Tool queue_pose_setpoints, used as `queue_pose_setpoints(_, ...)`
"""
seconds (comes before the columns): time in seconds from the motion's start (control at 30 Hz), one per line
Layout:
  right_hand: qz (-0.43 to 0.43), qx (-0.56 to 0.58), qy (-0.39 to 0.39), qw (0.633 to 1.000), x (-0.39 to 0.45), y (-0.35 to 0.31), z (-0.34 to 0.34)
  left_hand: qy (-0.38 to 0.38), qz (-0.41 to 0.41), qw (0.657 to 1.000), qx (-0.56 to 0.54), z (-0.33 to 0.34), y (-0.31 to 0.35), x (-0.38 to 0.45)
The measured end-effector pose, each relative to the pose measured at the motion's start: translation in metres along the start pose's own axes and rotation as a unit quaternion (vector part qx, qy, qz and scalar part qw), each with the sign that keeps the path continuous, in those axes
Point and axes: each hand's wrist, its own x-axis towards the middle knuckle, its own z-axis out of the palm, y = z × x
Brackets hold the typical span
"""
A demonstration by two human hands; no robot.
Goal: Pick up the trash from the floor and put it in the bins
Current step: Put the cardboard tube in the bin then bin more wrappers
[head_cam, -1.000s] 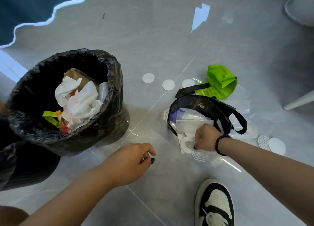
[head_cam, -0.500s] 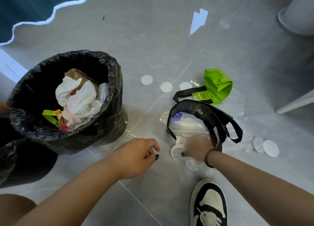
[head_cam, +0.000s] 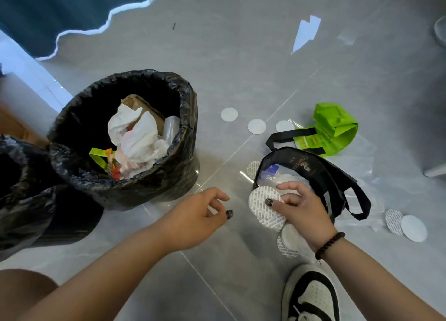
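The right hand [head_cam: 298, 207] pinched one printed white disc [head_cam: 264, 206], now lifted off the floor beside the black bag [head_cam: 321, 173]. Left hand [head_cam: 200, 214] hung loosely curled, holding nothing. Two bins [head_cam: 135, 137] stood left; seven discs [head_cam: 256, 126] still lay scattered.

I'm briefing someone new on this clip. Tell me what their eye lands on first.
The black-lined bin at left, stuffed with crumpled white paper, dominates. Right of it, the right hand pinches a patterned round disc in front of an open black bag. A bright green bag lies beyond, with white discs scattered on the floor.
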Motion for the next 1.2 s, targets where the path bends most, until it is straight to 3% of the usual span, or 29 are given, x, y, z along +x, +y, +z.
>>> queue_pose_setpoints(0.17, -0.060, 0.032, -0.040, 0.997, -0.022, -0.040, 0.027, -0.004, -0.028, 0.979, -0.203, -0.003, 0.020, -0.003)
queue_pose_setpoints(0.3, -0.088, -0.008, -0.059, 0.994, -0.027, -0.053, 0.037, 0.016, -0.035, 0.971, -0.237, -0.013, 0.029, -0.007)
queue_pose_setpoints(0.47, -0.047, 0.037, -0.078, 0.995, -0.017, -0.060, 0.035, 0.050, -0.019, 0.972, -0.227, -0.045, 0.042, -0.022)
queue_pose_setpoints(0.57, -0.037, -0.012, -0.070, 0.997, -0.008, -0.058, 0.028, 0.144, 0.000, 0.954, -0.262, -0.076, 0.048, -0.032)
queue_pose_setpoints(0.7, -0.029, -0.097, -0.072, 0.992, -0.002, -0.044, 0.022, 0.361, -0.021, 0.884, -0.298, -0.113, 0.034, -0.032)
queue_pose_setpoints(0.77, -0.021, -0.123, -0.086, 0.988, -0.003, -0.037, 0.019, 0.455, -0.060, 0.861, -0.219, -0.118, 0.013, -0.027)
queue_pose_setpoints(0.87, -0.024, -0.189, -0.101, 0.977, -0.003, -0.023, 0.012, 0.456, -0.112, 0.879, -0.090, -0.112, -0.014, -0.022)
queue_pose_setpoints(0.93, -0.058, -0.298, -0.100, 0.948, 0.002, -0.011, 0.003, 0.439, -0.126, 0.889, -0.020, -0.106, -0.021, -0.020)
queue_pose_setpoints(1.0, -0.079, -0.442, -0.116, 0.886, 0.006, -0.002, -0.005, 0.445, -0.115, 0.888, 0.022, -0.100, -0.021, -0.019)
queue_pose_setpoints(1.1, -0.073, -0.596, -0.158, 0.784, 0.013, 0.012, -0.014, 0.463, -0.044, 0.880, 0.093, -0.087, -0.014, -0.017)
queue_pose_setpoints(1.2, -0.066, -0.671, -0.191, 0.713, 0.020, 0.025, -0.025, 0.470, 0.063, 0.862, 0.180, -0.068, -0.005, -0.015)
